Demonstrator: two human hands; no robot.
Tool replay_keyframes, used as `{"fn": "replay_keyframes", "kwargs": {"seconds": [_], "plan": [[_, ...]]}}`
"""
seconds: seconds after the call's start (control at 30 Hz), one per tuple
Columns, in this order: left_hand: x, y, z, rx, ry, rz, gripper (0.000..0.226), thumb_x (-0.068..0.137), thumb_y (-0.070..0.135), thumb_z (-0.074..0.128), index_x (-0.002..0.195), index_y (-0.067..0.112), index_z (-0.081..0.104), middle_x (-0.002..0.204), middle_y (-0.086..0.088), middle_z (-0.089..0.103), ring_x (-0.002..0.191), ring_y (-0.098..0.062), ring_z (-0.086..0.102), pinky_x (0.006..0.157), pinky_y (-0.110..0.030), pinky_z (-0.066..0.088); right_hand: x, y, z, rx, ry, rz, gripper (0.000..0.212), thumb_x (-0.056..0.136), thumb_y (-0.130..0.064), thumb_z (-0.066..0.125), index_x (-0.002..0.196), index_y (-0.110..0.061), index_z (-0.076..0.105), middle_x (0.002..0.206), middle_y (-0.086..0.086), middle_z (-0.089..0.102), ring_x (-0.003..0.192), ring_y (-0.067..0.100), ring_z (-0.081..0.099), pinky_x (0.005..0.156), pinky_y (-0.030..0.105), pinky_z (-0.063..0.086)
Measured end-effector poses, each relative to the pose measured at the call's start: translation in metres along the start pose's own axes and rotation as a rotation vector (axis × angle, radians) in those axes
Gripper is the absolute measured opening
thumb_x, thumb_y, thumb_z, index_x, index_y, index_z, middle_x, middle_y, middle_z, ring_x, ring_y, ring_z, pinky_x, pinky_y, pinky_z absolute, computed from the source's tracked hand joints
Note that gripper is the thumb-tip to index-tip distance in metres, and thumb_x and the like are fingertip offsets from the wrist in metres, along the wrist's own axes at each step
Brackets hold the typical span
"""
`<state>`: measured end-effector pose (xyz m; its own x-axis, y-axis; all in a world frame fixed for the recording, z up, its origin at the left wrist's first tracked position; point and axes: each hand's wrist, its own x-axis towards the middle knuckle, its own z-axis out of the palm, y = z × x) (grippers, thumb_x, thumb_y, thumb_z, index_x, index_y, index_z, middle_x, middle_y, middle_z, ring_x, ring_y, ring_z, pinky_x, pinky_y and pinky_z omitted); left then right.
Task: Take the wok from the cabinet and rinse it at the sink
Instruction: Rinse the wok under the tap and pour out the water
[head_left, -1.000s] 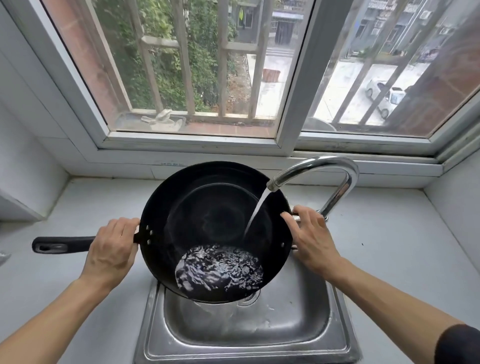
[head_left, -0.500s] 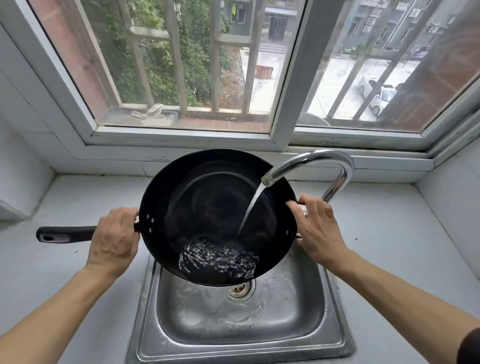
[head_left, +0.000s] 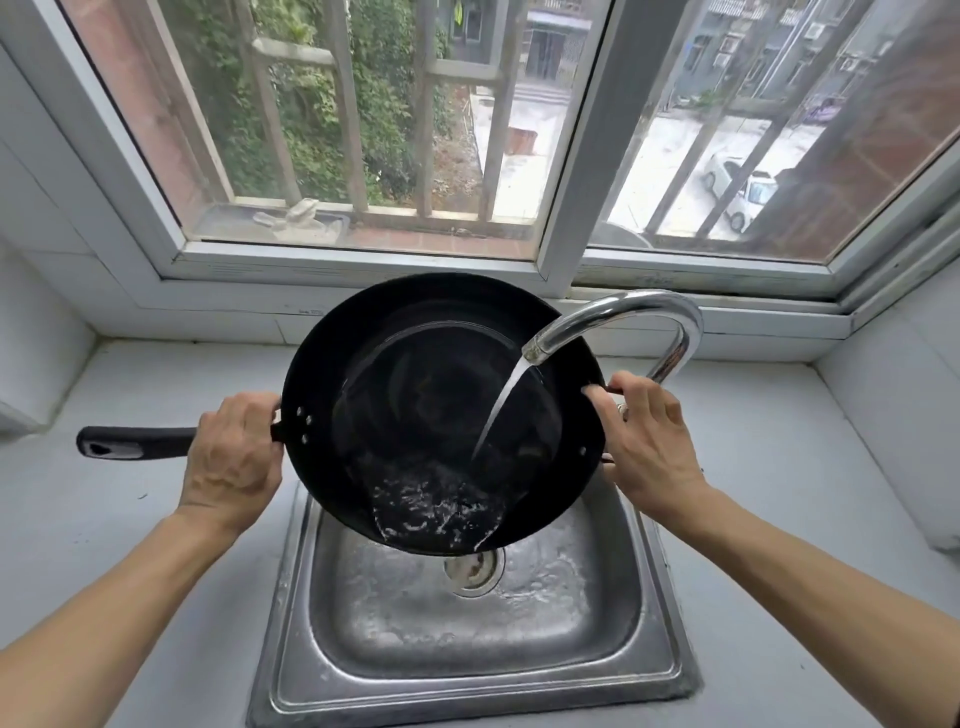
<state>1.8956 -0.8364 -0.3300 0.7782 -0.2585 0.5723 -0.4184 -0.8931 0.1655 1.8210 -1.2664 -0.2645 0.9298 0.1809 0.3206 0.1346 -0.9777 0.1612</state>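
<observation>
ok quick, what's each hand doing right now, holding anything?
Left hand: closed around the wok handle, near the pan.
Right hand: gripping the wok's rim on the opposite side, under the tap.

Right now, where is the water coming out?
In the head view, water pours from the tap, right of centre under the window, into the wok held over the sink.

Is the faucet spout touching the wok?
Apart. The head view shows the faucet spout hanging above the wok interior, with a free-falling water stream bridging the gap down to the pan's surface.
</observation>
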Motion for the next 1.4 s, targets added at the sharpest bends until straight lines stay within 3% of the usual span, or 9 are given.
{"fn": "replay_keyframes", "kwargs": {"seconds": [0.33, 0.77, 0.97, 1.17, 1.4], "plan": [[-0.003, 0.025, 0.023, -0.102, -0.059, 0.016, 0.029, 0.076, 0.003, 0.052, 0.105, 0.005, 0.052, 0.090, -0.013, 0.053, 0.077, -0.034, 0.049, 0.067, -0.045, 0.039, -0.026, 0.014, -0.043, -0.084, -0.148, 0.017, 0.104, 0.035, -0.006, 0.090, 0.131, -0.012, 0.050, 0.124, 0.015, 0.044, 0.110, 0.033, 0.044, 0.093, 0.037, 0.028], [0.022, 0.071, 0.051, -0.186, -0.092, 0.079, 0.044, 0.072, -0.008, 0.060, 0.112, 0.006, 0.049, 0.093, -0.018, 0.056, 0.079, -0.039, 0.053, 0.068, -0.050, 0.049, -0.052, 0.042, -0.090, -0.164, -0.186, 0.089, 0.102, 0.033, -0.004, 0.091, 0.128, -0.010, 0.054, 0.120, 0.016, 0.046, 0.103, 0.033, 0.043, 0.088, 0.038, 0.030], [0.021, 0.085, 0.059, -0.182, -0.167, 0.111, 0.036, 0.076, 0.001, 0.052, 0.112, 0.007, 0.051, 0.096, -0.015, 0.055, 0.081, -0.037, 0.053, 0.070, -0.047, 0.048, -0.066, 0.049, -0.101, -0.152, -0.217, 0.105, 0.105, 0.029, -0.004, 0.092, 0.127, -0.009, 0.054, 0.119, 0.016, 0.045, 0.103, 0.035, 0.046, 0.087, 0.043, 0.037], [0.021, 0.098, 0.060, -0.244, -0.193, 0.098, 0.043, 0.071, -0.008, 0.062, 0.110, 0.007, 0.051, 0.092, -0.014, 0.054, 0.079, -0.033, 0.052, 0.071, -0.044, 0.048, -0.074, 0.055, -0.107, -0.154, -0.237, 0.116, 0.107, 0.026, -0.001, 0.091, 0.126, -0.009, 0.054, 0.117, 0.015, 0.045, 0.103, 0.035, 0.048, 0.084, 0.043, 0.039], [0.019, 0.110, 0.056, -0.293, -0.204, 0.066, 0.048, 0.068, -0.013, 0.060, 0.110, 0.008, 0.050, 0.091, -0.011, 0.054, 0.077, -0.028, 0.050, 0.068, -0.039, 0.049, -0.079, 0.056, -0.113, -0.165, -0.224, 0.109, 0.110, 0.020, 0.001, 0.090, 0.124, -0.006, 0.054, 0.114, 0.016, 0.046, 0.100, 0.035, 0.046, 0.081, 0.045, 0.039]]}}
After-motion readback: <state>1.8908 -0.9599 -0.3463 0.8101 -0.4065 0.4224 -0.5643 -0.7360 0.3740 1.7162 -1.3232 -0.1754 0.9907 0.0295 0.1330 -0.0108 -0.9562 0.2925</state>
